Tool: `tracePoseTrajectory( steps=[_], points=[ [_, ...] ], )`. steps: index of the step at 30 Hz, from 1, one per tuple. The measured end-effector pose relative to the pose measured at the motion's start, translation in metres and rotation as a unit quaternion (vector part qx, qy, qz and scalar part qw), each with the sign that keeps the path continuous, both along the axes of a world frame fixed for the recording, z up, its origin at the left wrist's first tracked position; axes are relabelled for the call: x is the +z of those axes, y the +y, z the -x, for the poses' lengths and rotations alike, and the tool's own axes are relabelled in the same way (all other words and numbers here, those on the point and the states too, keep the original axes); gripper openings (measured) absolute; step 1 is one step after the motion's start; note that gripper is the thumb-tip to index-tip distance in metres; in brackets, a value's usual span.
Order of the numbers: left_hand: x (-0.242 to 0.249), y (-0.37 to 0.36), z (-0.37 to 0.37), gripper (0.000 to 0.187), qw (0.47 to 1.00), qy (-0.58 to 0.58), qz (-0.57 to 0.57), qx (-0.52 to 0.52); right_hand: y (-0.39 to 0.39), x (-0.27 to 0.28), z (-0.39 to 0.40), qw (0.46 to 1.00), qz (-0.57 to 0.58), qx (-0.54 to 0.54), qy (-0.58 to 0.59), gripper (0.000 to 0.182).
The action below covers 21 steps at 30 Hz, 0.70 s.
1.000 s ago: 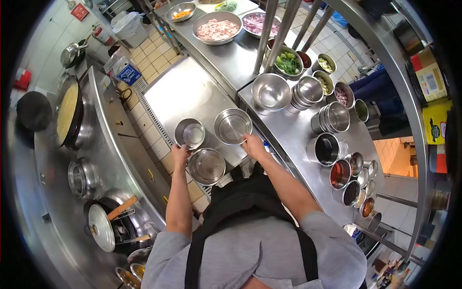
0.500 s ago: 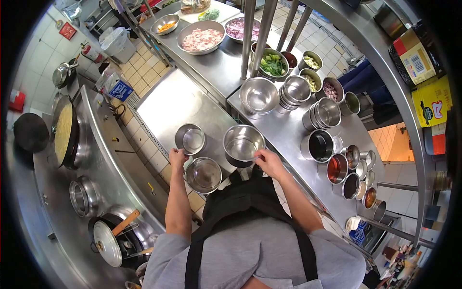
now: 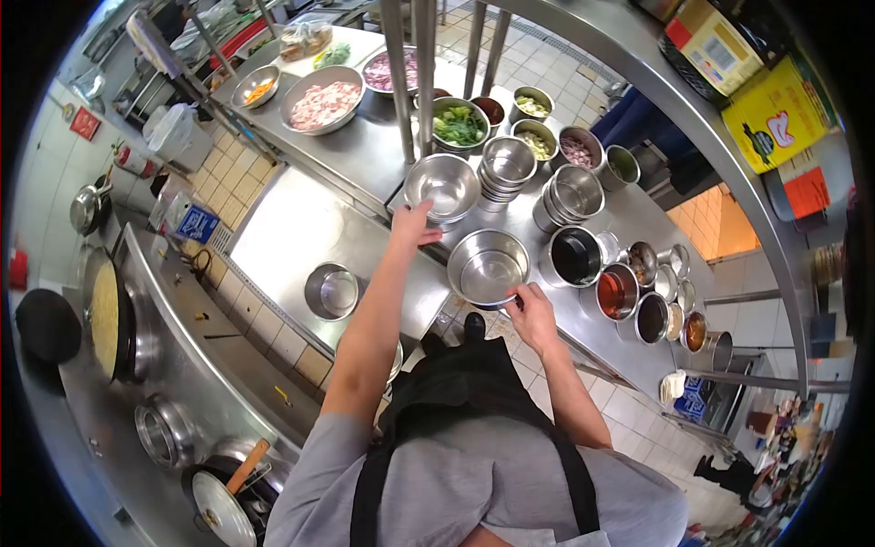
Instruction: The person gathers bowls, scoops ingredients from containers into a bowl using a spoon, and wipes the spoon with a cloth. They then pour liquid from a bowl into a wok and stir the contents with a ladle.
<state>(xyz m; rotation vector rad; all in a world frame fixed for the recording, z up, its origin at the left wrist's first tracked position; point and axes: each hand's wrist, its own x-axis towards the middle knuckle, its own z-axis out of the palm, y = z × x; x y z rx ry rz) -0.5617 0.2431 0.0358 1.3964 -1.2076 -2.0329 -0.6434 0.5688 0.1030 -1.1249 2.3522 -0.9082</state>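
Plainly, both hands are busy at the left edge of the worktop (image 3: 538, 232). The right hand (image 3: 531, 314) grasps the near rim of a wide steel pot (image 3: 488, 267), fingers closed over its lip; the pot overlaps that left edge, its mouth facing up, and whether its base touches the steel is not possible to tell. The left hand (image 3: 416, 224) reaches across to the worktop's far left corner, where a shiny steel bowl (image 3: 447, 182) sits — its fingers are spread apart at the bowl's near side, gripping nothing that can be seen, though contact with the wall is hard to judge. Just right of that bowl stands a stack of small steel bowls (image 3: 508, 159), with nested steel pots (image 3: 576, 193) beyond it to the right. Nearer along the worktop come a pot of dark liquid (image 3: 574, 255) and a pot of red liquid (image 3: 612, 290), side by side. Behind the steel bowl is a pot of leafy greens (image 3: 458, 125). To the left, a smaller steel pot (image 3: 331, 292) stands upright near the near edge of the low steel table (image 3: 283, 242), well apart from either hand — and farther off, a basin of cut meat (image 3: 321, 102) rests on the far counter (image 3: 354, 141).
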Motion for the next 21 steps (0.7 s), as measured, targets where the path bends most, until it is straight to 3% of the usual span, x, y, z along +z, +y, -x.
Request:
tracePoseTrajectory(
  steps=[2, 6, 9, 13, 14, 17, 21],
  points=[
    [-0.021, -0.008, 0.017, 0.044, 1.0, 0.013, 0.018, -0.009, 0.001, 0.0, -0.003, 1.0, 0.013, -0.013, -0.004, 0.026],
    [0.015, -0.002, 0.0, 0.037, 0.996, 0.064, 0.036, 0.042, -0.002, -0.004, -0.003, 0.999, 0.02, -0.035, -0.017, 0.026],
    [0.001, -0.023, -0.022, 0.035, 0.996, 0.077, -0.021, 0.039, -0.009, -0.008, -0.002, 0.999, 0.028, -0.038, -0.009, 0.026],
    [-0.01, -0.037, -0.063, 0.028, 0.993, 0.082, -0.042, 0.072, -0.051, -0.027, 0.008, 0.999, 0.037, -0.008, -0.006, 0.022],
    [-0.009, -0.036, -0.076, 0.019, 0.991, 0.083, -0.046, 0.092, -0.067, -0.035, 0.012, 0.999, 0.04, 0.007, -0.021, 0.022],
    [-0.008, -0.039, -0.114, 0.015, 0.981, 0.08, -0.05, 0.171, -0.113, -0.061, 0.024, 0.999, 0.036, 0.024, 0.01, 0.022],
    [0.024, -0.034, -0.139, 0.014, 0.979, 0.087, 0.052, 0.176, -0.159, -0.069, 0.034, 0.997, 0.069, 0.008, 0.024, 0.025]
  ],
)
